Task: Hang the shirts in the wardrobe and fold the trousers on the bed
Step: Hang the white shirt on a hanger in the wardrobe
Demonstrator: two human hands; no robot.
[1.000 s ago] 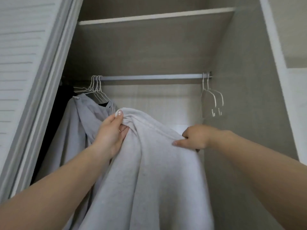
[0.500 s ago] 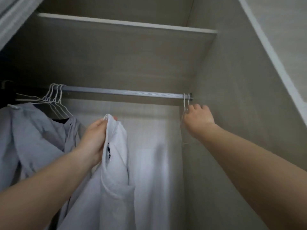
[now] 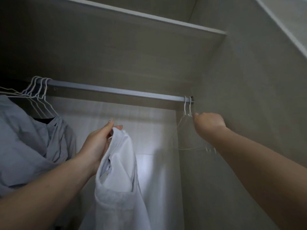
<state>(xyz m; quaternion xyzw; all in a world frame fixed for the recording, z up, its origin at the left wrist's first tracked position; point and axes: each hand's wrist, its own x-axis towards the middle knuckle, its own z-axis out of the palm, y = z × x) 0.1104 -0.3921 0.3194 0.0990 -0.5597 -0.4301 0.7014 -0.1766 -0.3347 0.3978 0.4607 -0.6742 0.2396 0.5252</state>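
My left hand (image 3: 98, 145) grips a white shirt (image 3: 119, 183) by its collar and holds it up inside the wardrobe, the cloth hanging down below the hand. My right hand (image 3: 207, 125) is curled around the neck of a white wire hanger (image 3: 186, 112) at the right end of the grey rail (image 3: 116, 90). Two such empty hangers hook over the rail there, close to the side wall. A grey shirt (image 3: 29, 140) hangs on the left.
Several white wire hangers (image 3: 39, 95) bunch at the rail's left end above the grey shirt. A shelf (image 3: 149, 15) runs above the rail. The wardrobe's right wall (image 3: 249, 80) stands right beside my right hand. The rail's middle stretch is bare.
My right hand let go of the white shirt, rose to the right-hand hangers and closed on one. My left hand lifted the shirt by its collar. The view tilted upward.
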